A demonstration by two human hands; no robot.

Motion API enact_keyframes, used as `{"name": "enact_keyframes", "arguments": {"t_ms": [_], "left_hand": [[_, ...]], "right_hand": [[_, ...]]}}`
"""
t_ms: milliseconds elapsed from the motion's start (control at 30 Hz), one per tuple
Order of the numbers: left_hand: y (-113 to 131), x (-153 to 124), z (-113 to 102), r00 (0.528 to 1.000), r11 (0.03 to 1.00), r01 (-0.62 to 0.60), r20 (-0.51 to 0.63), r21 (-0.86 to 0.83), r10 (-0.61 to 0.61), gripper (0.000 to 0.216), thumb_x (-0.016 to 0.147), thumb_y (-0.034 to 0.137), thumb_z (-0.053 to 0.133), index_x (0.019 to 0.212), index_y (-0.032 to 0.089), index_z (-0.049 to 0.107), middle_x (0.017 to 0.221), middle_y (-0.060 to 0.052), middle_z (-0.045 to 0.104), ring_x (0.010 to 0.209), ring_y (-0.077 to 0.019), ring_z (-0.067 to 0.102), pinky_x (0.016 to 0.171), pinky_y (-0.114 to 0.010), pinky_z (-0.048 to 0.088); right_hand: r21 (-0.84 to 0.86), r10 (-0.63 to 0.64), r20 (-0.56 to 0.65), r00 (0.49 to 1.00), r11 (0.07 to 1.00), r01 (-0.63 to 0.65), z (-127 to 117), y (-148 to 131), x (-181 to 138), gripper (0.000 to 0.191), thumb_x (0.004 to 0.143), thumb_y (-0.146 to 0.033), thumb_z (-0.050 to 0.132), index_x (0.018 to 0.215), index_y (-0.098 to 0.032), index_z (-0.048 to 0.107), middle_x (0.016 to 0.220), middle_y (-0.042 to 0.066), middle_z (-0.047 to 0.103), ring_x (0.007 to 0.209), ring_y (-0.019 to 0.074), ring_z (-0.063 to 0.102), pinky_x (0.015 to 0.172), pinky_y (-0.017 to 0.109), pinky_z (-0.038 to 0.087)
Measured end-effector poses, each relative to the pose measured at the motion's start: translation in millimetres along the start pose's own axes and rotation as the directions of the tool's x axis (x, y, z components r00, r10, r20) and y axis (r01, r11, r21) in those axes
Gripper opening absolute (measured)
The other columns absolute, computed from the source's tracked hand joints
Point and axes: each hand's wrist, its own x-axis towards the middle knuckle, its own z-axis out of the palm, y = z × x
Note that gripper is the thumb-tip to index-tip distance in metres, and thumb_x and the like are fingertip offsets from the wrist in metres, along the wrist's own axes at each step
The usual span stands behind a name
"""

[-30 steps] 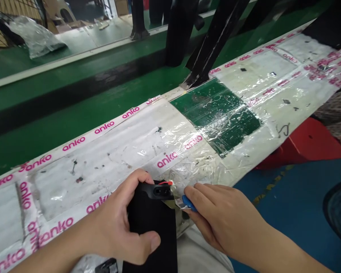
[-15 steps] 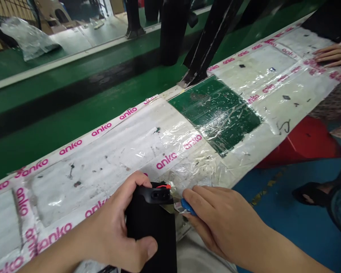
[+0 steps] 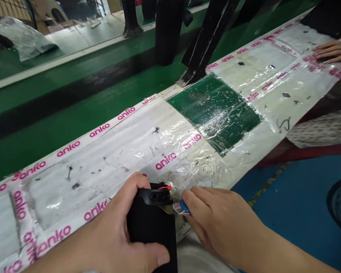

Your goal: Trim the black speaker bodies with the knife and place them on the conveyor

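My left hand (image 3: 116,227) wraps around a black plastic part (image 3: 152,231) at the bottom centre, fingers over its far edge and thumb across its face. The top end of the part carries a raised black piece with small holes and a short bright red strip (image 3: 165,187). Closed around a small blue-handled knife (image 3: 184,206) is my right hand (image 3: 221,220), just to the right. The knife's pale metal end points at the part's upper right edge. Whether it touches is hard to tell.
The long bench (image 3: 125,151) is covered with taped white sheeting and a green patch (image 3: 216,113), with small black scraps scattered about. Another person's hand (image 3: 333,51) rests at the far right. Behind runs a green conveyor belt (image 3: 59,121) with black posts (image 3: 167,34).
My left thumb has slid to the right across the black part. The knife has shifted slightly left. At the right, the other person's foot has left view and patterned cloth has come in.
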Motion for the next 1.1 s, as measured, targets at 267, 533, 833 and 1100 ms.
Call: {"name": "enact_keyframes", "arguments": {"t_ms": [267, 533, 833, 1100], "left_hand": [[6, 1, 0, 0.994, 0.997, 0.072, 0.082, 0.013, -0.072, 0.064, 0.072, 0.03, 0.086, 0.123, 0.031, 0.048, 0.105, -0.003, 0.059, 0.096, -0.0256, 0.061, 0.073, -0.032, 0.057], [7, 4, 2, 0.996, 1.0, 0.006, 0.084, -0.018, -0.004, 0.063, 0.079, 0.028, 0.082, 0.126, 0.032, 0.041, 0.094, 0.002, 0.058, 0.077, -0.0179, 0.059, 0.062, -0.026, 0.05], [9, 5, 5, 0.992, 0.982, -0.129, 0.01, 0.141, 0.128, 0.056, 0.082, 0.031, 0.081, 0.124, 0.031, 0.044, 0.115, 0.0, 0.057, 0.097, -0.0201, 0.059, 0.084, -0.031, 0.052], [13, 6, 10, 0.998, 0.985, -0.056, -0.008, 0.163, 0.058, 0.049, 0.084, 0.04, 0.079, 0.114, 0.027, 0.043, 0.096, 0.001, 0.057, 0.077, -0.0163, 0.055, 0.065, -0.028, 0.047]], "right_hand": [[0.014, 0.046, 0.081, 0.996, 0.999, -0.047, 2, 1, 2, 0.015, 0.104, -0.019, 0.033, 0.096, -0.026, 0.043, 0.062, -0.004, 0.056, 0.046, 0.0201, 0.057, 0.047, 0.033, 0.019], [-0.062, 0.075, 0.19, 0.979, 0.996, -0.064, -5, 5, 12, 0.01, 0.104, -0.027, 0.046, 0.098, -0.022, 0.052, 0.067, 0.001, 0.064, 0.051, 0.0205, 0.061, 0.048, 0.034, 0.014], [-0.172, 0.136, 0.308, 0.941, 0.981, -0.086, -24, -5, 21, 0.012, 0.107, -0.027, 0.053, 0.101, -0.019, 0.058, 0.071, 0.004, 0.071, 0.056, 0.0218, 0.066, 0.046, 0.034, 0.015], [-0.166, 0.058, 0.311, 0.949, 0.986, -0.006, -34, 0, 25, 0.014, 0.106, -0.028, 0.052, 0.095, -0.022, 0.057, 0.072, 0.001, 0.07, 0.055, 0.0221, 0.065, 0.047, 0.034, 0.017]]}}
